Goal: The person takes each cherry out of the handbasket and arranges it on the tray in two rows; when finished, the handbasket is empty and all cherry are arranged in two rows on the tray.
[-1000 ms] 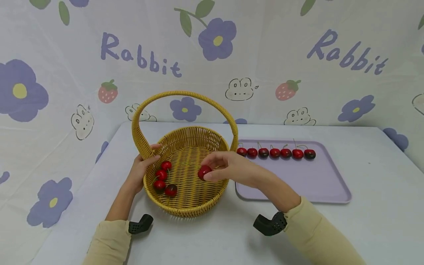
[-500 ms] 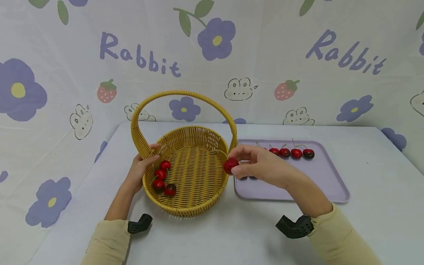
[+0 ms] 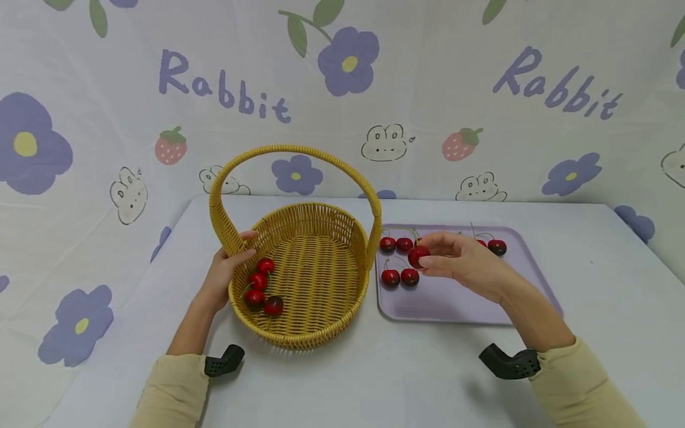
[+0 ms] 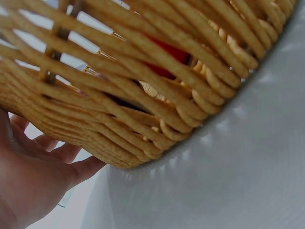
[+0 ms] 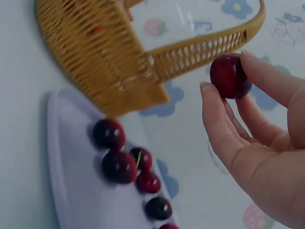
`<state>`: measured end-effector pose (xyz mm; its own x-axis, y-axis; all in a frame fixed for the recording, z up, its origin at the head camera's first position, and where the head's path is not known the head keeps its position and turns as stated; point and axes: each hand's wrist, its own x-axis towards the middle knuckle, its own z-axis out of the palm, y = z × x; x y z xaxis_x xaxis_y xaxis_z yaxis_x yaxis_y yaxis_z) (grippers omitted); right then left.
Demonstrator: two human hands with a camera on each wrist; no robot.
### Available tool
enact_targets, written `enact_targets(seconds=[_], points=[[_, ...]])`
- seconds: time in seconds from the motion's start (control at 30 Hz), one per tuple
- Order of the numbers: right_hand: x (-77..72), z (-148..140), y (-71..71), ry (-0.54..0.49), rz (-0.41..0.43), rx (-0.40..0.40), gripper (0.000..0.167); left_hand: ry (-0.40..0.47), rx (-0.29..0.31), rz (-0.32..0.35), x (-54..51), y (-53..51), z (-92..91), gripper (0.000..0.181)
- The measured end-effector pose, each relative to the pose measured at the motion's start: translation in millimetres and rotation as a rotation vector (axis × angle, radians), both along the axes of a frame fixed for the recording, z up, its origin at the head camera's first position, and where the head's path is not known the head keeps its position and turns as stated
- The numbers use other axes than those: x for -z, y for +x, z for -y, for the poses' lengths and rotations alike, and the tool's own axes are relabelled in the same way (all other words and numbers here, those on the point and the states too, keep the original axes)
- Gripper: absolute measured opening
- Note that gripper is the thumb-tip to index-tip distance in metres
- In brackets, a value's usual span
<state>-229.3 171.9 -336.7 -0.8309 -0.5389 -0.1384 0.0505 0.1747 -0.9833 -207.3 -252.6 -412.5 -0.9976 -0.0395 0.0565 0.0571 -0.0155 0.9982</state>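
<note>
A dark red cherry (image 3: 418, 257) is pinched between the thumb and fingertips of my right hand (image 3: 471, 264), held above the lilac tray (image 3: 460, 306). The right wrist view shows the same cherry (image 5: 230, 76) close up. At the left, my left hand (image 3: 220, 276) grips the yellow wicker basket (image 3: 307, 342) by its rim near the handle's base. In the left wrist view the left hand (image 4: 43, 176) lies against the basket's outer wall. Several cherries (image 3: 258, 280) sit inside the basket at its left side. On the tray, two cherries (image 3: 400, 277) lie in front of a back row.
The back row of cherries (image 3: 387, 244) runs along the tray's far side, partly hidden by my right hand. The basket's tall arched handle (image 3: 294, 150) rises over the basket. A patterned cloth (image 3: 417, 77) hangs behind the white table (image 3: 342, 386).
My right hand has carried the cherry to the right, from above the basket, past its rim, to over the tray. My left hand stays on the basket.
</note>
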Motion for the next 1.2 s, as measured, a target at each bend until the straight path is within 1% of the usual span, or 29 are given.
enact_targets(seconds=[0.17,0.37,0.47,0.57,0.7,0.93,1.03,1.2], points=[[16.1,-15,-8.8,0.080,0.019,0.063,0.050,0.000,0.003,0.003,-0.6,0.0,0.5,0.046],[34.9,-22,-17.6,0.095,0.063,0.093,0.056,0.004,0.005,-0.002,-1.8,0.4,0.6,0.046],[44.1,-23,-20.8,0.115,0.071,0.105,0.056,0.013,0.005,0.005,-1.7,0.6,0.2,0.046],[50.9,-24,-22.0,0.123,0.091,0.127,0.051,0.018,0.005,0.014,-1.5,0.7,-0.4,0.045],[56.7,-24,-22.6,0.116,0.123,0.159,0.044,0.018,0.005,0.011,-1.7,0.5,-0.8,0.045],[65.1,-21,-25.4,0.146,0.101,0.172,0.044,0.003,0.003,0.006,-2.0,0.6,-1.0,0.045],[66.7,-19,-26.6,0.176,0.094,0.191,0.044,-0.001,0.002,0.010,-1.7,0.8,-1.0,0.045],[65.2,-15,-25.6,0.245,0.069,0.216,0.045,-0.003,0.001,0.010,-1.6,0.9,-1.0,0.046]])
